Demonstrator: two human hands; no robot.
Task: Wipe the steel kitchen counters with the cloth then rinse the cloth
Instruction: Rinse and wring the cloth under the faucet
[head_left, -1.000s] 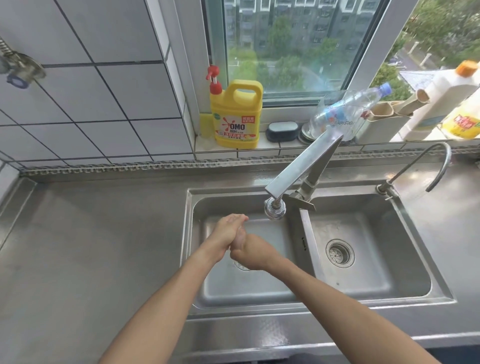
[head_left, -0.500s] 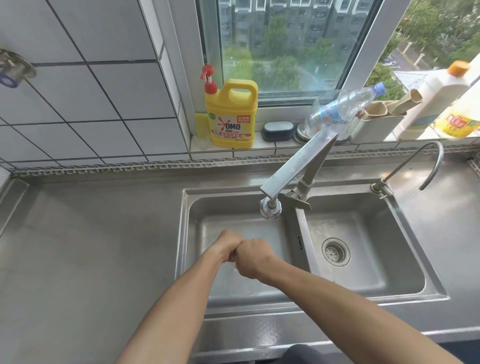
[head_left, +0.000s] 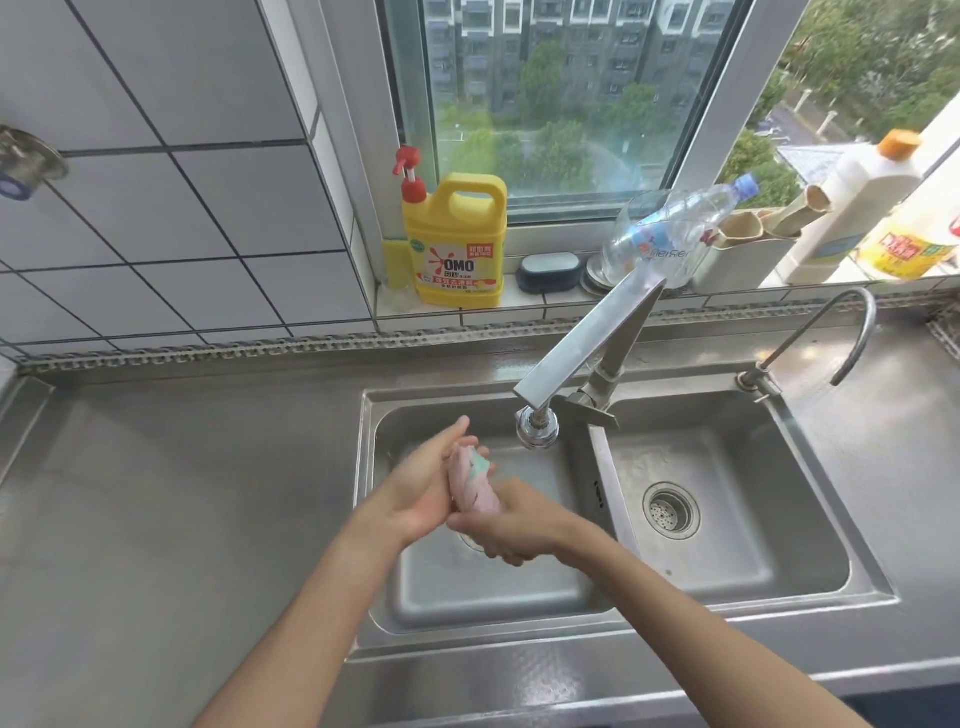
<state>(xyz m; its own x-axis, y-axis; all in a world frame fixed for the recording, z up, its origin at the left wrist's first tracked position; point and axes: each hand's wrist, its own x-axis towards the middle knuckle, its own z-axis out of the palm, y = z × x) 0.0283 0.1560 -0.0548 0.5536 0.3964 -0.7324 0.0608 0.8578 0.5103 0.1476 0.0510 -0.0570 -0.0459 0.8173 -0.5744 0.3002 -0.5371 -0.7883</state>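
Both hands meet over the left basin of the double sink, just near of the square tap, and between them sits the cloth, a small pink wad with a green patch, rolled into a short upright bundle. The right hand wraps its lower end with curled fingers, clamped round it; the left hand lies against its left side with fingers fairly straight, pressing rather than gripping. No water stream shows under the spout, so whether the tap runs cannot be told. The cloth looks soft, limp and wet, so it will be light but slippery and will squash to whatever shape is squeezed into it; I judge it best taken round the middle of the roll with a full fist, each hand on one end for wringing. The steel counter lies to the left, and a yellow detergent jug stands on the far sill.
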